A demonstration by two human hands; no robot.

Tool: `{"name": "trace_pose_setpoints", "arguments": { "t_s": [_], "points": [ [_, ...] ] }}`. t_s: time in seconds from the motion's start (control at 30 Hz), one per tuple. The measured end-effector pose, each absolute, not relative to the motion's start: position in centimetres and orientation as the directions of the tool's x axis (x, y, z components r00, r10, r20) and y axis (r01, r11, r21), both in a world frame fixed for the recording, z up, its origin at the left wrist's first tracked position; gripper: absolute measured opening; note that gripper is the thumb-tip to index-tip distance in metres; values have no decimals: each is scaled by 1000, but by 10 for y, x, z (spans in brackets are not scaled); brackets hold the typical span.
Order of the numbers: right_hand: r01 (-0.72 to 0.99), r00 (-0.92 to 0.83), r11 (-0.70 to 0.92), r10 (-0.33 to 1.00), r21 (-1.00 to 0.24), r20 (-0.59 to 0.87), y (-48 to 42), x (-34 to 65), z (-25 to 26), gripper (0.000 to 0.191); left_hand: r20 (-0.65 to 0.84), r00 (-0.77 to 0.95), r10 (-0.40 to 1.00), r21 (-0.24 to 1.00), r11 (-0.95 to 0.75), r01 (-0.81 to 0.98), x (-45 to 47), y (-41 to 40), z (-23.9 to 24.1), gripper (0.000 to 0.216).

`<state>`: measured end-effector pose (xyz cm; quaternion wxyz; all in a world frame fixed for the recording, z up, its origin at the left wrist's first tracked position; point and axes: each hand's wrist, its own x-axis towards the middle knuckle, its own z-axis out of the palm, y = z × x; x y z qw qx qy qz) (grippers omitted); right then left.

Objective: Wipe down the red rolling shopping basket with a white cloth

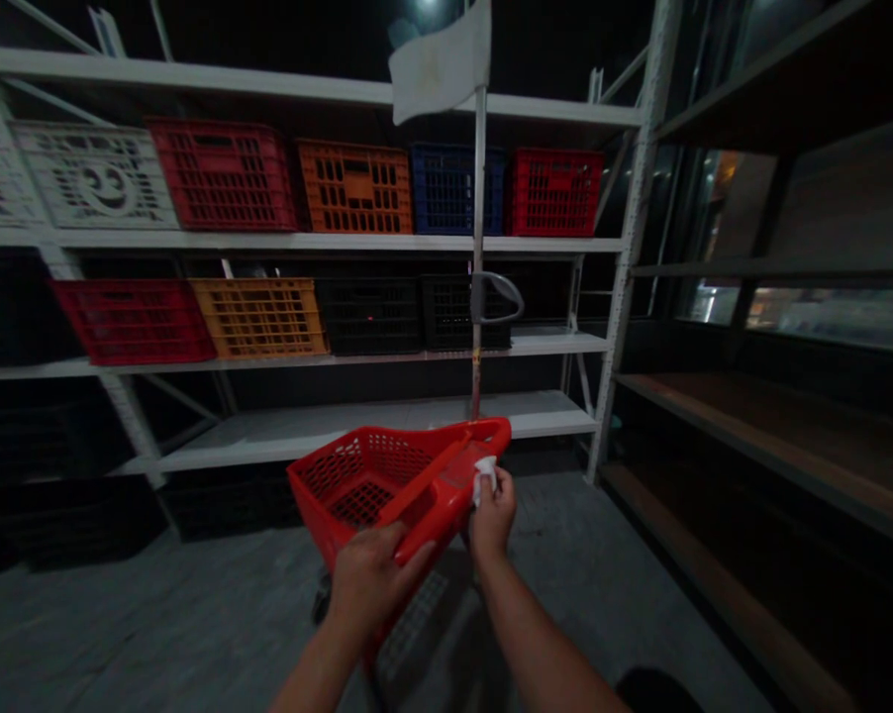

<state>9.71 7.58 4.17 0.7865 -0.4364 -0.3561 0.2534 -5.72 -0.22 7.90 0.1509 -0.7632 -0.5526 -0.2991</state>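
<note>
A small red plastic shopping cart (320, 495) stands in front of me on the floor, its basket turned to the left. My left hand (372, 569) is closed over the near edge of its red handle section, thumb lying along the top. In my right hand (493, 515) a crumpled white tissue (484, 475) is pinched against the right side of that handle section. A pole (478, 198) rises from behind the far end of the cart, bearing a white flag (443, 69) on top and a grey loop handle (500, 299) partway up.
White metal shelving (320, 241) runs across the back with several plastic crates, among them an orange crate (355, 188) and a yellow crate (260, 317). Dark crates (231, 500) sit at floor level. Brown shelves (773, 436) stand close on the right. The floor (156, 614) is grey.
</note>
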Motion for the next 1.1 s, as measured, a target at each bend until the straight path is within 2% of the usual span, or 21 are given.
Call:
{"name": "trace_pose_setpoints", "arguments": {
  "t_s": [0.13,0.27,0.33,0.47,0.57,0.63,0.73,0.8,0.87,0.97,1.03,1.1],
  "points": [
    [-256,621,456,754,-852,216,72,83,40,28,613,188,767,107,-316,943,-56,-2,80,43],
    [-311,498,432,832,-847,242,38,56,25,25,616,194,764,108,-325,939,-62,-2,81,44],
    [-291,511,437,823,-851,248,40,56,24,24,608,212,765,118,-352,929,-67,-3,81,44],
    [-146,609,449,743,-882,277,82,93,41,29,617,229,753,144,-395,907,-77,-4,80,43],
    [175,594,430,671,-886,443,117,136,59,28,623,235,746,147,-407,901,-84,-4,79,44],
    [407,473,406,673,-818,569,130,160,72,26,598,245,764,155,-409,899,-90,-5,80,43],
    [724,96,418,727,-549,680,131,184,91,25,484,271,832,154,-386,910,-98,-12,92,42],
    [827,-153,445,765,-343,626,125,190,104,24,410,263,873,97,-329,939,-98,-20,104,41],
    [860,-301,458,811,-224,501,118,189,118,25,389,230,892,15,-256,966,-91,-26,116,42],
    [863,-392,469,857,-189,335,116,172,133,25,335,137,932,-18,-139,990,-71,-27,126,51],
    [854,-413,475,867,-213,278,121,153,138,23,279,49,959,-20,-45,999,-59,-23,125,58],
    [841,-428,481,872,-249,237,128,133,140,21,298,13,954,-52,2,999,-53,-18,120,62]
  ]
}}
